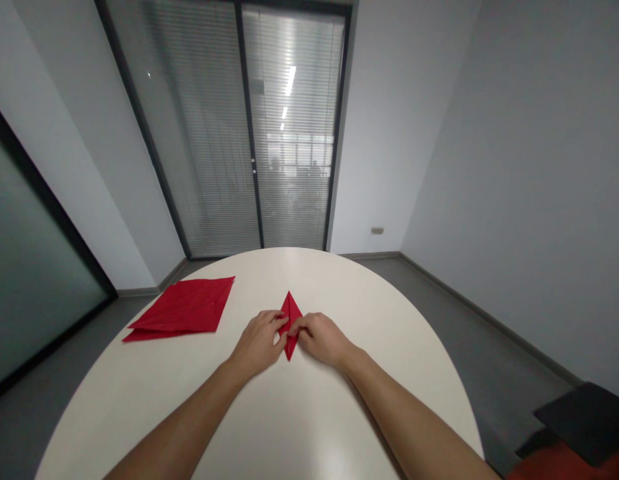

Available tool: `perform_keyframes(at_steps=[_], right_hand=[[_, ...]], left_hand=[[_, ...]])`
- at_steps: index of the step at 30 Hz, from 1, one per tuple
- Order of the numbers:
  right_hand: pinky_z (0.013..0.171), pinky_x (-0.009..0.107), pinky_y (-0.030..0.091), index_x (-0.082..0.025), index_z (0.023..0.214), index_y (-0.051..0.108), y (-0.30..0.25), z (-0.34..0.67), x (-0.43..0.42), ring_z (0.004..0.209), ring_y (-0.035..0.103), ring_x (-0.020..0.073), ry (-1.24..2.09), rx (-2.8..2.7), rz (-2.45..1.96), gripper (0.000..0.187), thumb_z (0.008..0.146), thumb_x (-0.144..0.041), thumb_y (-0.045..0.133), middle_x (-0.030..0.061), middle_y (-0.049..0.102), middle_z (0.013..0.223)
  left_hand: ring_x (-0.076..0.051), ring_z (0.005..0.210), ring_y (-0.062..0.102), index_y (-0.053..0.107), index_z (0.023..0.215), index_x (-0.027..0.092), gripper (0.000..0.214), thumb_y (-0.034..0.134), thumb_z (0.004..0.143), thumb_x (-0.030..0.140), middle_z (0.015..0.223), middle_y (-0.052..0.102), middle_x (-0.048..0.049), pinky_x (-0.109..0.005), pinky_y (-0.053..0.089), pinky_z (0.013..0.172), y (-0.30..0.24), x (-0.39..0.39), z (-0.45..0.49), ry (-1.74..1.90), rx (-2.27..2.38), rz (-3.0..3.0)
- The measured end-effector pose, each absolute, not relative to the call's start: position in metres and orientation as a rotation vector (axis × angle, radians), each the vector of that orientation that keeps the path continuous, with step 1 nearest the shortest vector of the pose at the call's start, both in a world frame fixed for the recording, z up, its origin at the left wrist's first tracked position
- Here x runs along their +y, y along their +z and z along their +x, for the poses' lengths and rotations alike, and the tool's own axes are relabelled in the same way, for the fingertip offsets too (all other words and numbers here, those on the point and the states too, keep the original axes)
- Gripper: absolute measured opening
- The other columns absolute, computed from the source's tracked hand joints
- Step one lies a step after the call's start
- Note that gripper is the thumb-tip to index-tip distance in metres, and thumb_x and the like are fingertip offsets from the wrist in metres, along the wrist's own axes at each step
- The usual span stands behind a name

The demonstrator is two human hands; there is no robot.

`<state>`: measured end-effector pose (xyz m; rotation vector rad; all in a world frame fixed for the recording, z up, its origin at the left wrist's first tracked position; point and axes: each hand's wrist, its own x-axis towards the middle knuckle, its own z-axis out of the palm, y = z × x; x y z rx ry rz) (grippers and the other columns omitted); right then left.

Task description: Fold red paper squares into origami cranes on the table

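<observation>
A small piece of red folded paper [290, 304], shaped like a narrow diamond with a crease down its middle, lies on the round white table [259, 427]. From the left, my left hand [258, 341] has its fingertips and thumb on the paper's edge. My right hand [323, 339] is closed at the opposite edge, its thumb and curled forefinger pinching the paper near its middle. The diamond's top and bottom points show between the hands. Fingers cover parts of both side edges.
Larger red sheets [187, 307], loosely folded or stacked, lie at the table's left. A dark and orange object [584, 427], perhaps a chair, stands at the lower right. Beyond the table are a glass partition with blinds [294, 200] and white walls.
</observation>
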<state>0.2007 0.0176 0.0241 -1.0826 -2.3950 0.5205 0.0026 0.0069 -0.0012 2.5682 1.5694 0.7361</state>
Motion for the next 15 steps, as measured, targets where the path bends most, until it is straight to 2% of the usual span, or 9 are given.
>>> perform_keyframes(at_steps=[6, 11, 15], right_hand=[[0.103, 0.03, 0.042, -0.022, 0.119, 0.072, 0.019, 0.203, 0.021, 0.111, 0.062, 0.02, 0.388, -2.389, -1.056, 0.052, 0.077, -0.005, 0.047, 0.0039, 0.073, 0.117], [0.109, 0.035, 0.039, -0.02, 0.122, 0.072, 0.009, 0.208, 0.029, 0.121, 0.058, 0.0224, 0.37, -2.418, -1.041, 0.048, 0.081, -0.008, 0.05, 0.0073, 0.068, 0.128], [0.108, 0.036, 0.041, -0.021, 0.12, 0.073, 0.008, 0.209, 0.03, 0.119, 0.06, 0.023, 0.375, -2.411, -1.044, 0.043, 0.085, -0.012, 0.049, 0.0082, 0.069, 0.127]], left_hand=[[-0.027, 0.123, 0.054, 0.066, 0.127, 0.02, 0.039, 0.055, 0.09, 0.025, 0.131, 0.063, -0.011, -0.044, 0.043, 0.109, -0.001, 0.007, 0.0, 0.7, 1.491, 2.599], [-0.032, 0.146, 0.033, 0.053, 0.142, 0.021, 0.05, 0.052, 0.093, 0.031, 0.154, 0.044, -0.0108, -0.051, 0.029, 0.12, -0.003, 0.007, -0.006, 0.523, 1.396, 2.627], [-0.034, 0.15, 0.024, 0.044, 0.149, 0.023, 0.058, 0.052, 0.093, 0.039, 0.159, 0.037, -0.0089, -0.053, 0.025, 0.121, -0.001, 0.006, -0.012, 0.403, 1.375, 2.632]])
